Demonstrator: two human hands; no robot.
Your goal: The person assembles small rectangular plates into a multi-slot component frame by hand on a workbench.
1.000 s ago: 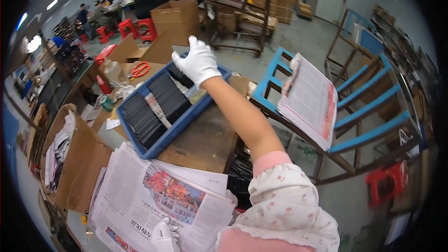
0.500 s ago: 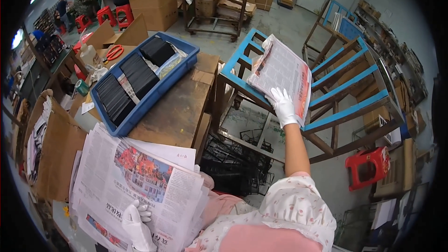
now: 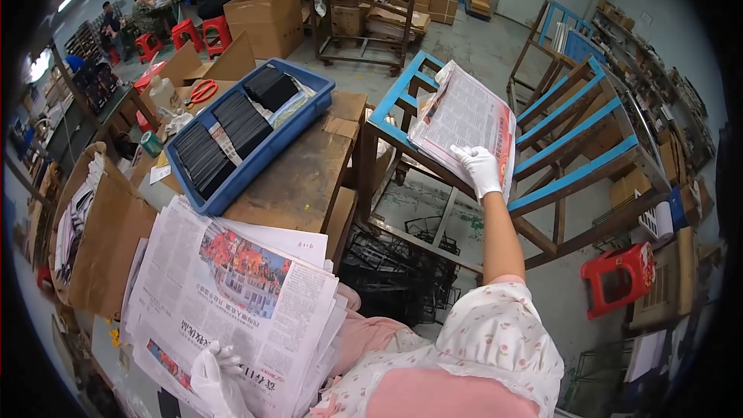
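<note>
My right hand point(image 3: 481, 169), in a white glove, reaches out to a pile of newspaper point(image 3: 464, 120) lying on a blue-topped metal rack point(image 3: 396, 102). Its fingers are slightly bent and rest on the pile's near part. Close to my body, my left hand point(image 3: 217, 375), also gloved in white, is over the lower part of a loose stack of newspaper sheets point(image 3: 174, 271). Its fingers are loosely curled and apart, with nothing seen in them. The top sheet carries a red-and-blue colour picture point(image 3: 244, 271).
A blue tray point(image 3: 290, 139) of black flat pieces stands on a worn wooden table point(image 3: 302, 186). Red-handled scissors point(image 3: 203, 91) lie behind it. An open carton point(image 3: 108, 240) of papers is at left, a red stool point(image 3: 617, 282) at right. People sit far back.
My right hand has drawn back slightly over the newspaper pile, its fingers now less spread. My left hand has shifted a little down and left. The whole view has moved slightly.
</note>
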